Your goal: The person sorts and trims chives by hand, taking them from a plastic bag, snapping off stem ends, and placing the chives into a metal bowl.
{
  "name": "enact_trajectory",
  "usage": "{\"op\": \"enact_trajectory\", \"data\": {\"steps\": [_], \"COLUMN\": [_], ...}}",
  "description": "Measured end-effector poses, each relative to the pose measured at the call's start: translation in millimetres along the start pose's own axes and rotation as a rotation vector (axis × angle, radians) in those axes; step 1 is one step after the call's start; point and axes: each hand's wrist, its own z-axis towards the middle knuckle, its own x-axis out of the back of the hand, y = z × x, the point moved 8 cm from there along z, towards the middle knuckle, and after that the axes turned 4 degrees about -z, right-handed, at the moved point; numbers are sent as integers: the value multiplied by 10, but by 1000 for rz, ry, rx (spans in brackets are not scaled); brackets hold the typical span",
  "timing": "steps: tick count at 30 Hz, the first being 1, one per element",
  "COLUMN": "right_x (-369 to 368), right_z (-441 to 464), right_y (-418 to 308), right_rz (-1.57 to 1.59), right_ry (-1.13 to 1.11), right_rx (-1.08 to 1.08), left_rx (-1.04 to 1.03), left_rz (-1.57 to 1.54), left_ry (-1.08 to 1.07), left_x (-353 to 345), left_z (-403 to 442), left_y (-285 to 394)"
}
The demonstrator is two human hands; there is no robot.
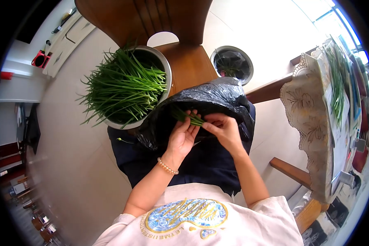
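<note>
A small bunch of green chives [196,120] lies across the fingers of my left hand [183,137], its thumb over the stalks. My right hand [224,129] pinches the same bunch at its right end between thumb and fingers. Both hands are above a black plastic bag [213,93] spread open over my lap; its inside is dark and hard to make out. To the upper left, a metal basin [167,67] is heaped with long green chives [127,84], well apart from my hands.
The basin rests on a wooden chair [188,61] facing me. A bin with a dark liner [233,64] stands on the floor behind the bag. At right is a table with a lace-edged cloth [301,98] and more long green stalks [337,82] on it.
</note>
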Motion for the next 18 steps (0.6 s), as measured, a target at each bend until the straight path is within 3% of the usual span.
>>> {"op": "enact_trajectory", "data": {"steps": [3, 6, 8, 12, 17, 18], "right_x": [12, -15, -5, 119, 98, 57], "right_z": [-5, 37, 39, 65, 66, 79], "right_y": [50, 288, 412, 492, 502, 411], "right_rz": [-146, 10, 329, 365, 187, 155], "right_ry": [40, 51, 140, 294, 141, 113], "right_rx": [9, -106, -207, -294, -354, -230], "left_rx": [2, -30, -21, -16, -14, -12], "left_rz": [12, 20, 23, -1, 8, -6], "left_ry": [-7, -54, -65, 37, 15, -5], "left_x": [-13, -34, -28, 30, 28, 21], "left_z": [24, 10, 23, 16, 31, 47], "left_y": [-29, -26, -47, -35, -8, -10]}}
